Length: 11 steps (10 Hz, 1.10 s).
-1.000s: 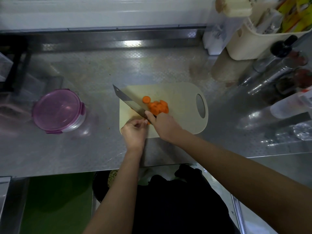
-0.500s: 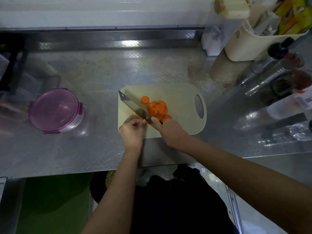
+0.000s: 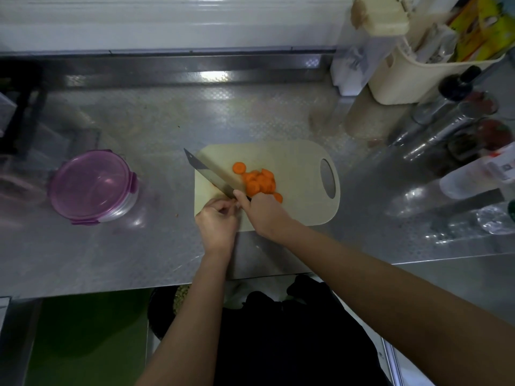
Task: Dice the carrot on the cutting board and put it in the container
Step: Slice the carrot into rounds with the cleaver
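Head view: right hand (image 3: pixel 264 213) grips knife (image 3: pixel 209 174) beside carrot slices (image 3: pixel 259 182).

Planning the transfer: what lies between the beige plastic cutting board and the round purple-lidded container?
Head view: bare steel countertop, one tiny crumb, from beige plastic cutting board to round purple-lidded container; the steel knife tip overhangs the board edge.

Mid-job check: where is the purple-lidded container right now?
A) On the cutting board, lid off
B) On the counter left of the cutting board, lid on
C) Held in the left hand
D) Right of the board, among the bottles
B: the container sits on the steel counter to the left of the cutting board with its purple lid on, untouched, while the right hand grips the knife at the board.
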Motion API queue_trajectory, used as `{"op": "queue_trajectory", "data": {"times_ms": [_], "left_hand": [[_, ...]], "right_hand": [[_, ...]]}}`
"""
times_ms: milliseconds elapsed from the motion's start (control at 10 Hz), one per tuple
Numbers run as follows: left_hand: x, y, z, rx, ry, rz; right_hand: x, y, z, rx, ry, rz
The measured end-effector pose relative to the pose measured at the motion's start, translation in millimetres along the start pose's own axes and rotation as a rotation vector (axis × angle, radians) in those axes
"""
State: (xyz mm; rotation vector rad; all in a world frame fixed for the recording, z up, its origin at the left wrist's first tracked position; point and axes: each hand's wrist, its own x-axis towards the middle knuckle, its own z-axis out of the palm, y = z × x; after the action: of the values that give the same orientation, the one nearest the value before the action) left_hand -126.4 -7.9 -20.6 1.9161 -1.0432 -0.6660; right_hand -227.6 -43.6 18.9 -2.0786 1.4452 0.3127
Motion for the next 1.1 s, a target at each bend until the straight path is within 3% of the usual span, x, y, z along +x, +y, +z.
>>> {"op": "queue_trajectory", "data": {"times_ms": [200,600,700,900,1100], "left_hand": [[1,-2,0,-0.006,-0.007,-0.025],[-4,-2,-1,-0.070,-0.057,-0.075],[-5,-5,-1,-0.092,-0.076,-0.071],[-5,-14,-2,-0.002,-0.090,0.073],[7,-11,-1,0.052,-0.103,0.104]], "right_hand": [[-3,8,4,-0.221,-0.026,-0.122],[-1,7,16,-0.150,0.056,-0.079],[9,6,11,-0.053,0.033,-0.033],[9,10,9,0.549,0.231,0.073],[-7,35,-2,0.668,0.123,0.197]]}}
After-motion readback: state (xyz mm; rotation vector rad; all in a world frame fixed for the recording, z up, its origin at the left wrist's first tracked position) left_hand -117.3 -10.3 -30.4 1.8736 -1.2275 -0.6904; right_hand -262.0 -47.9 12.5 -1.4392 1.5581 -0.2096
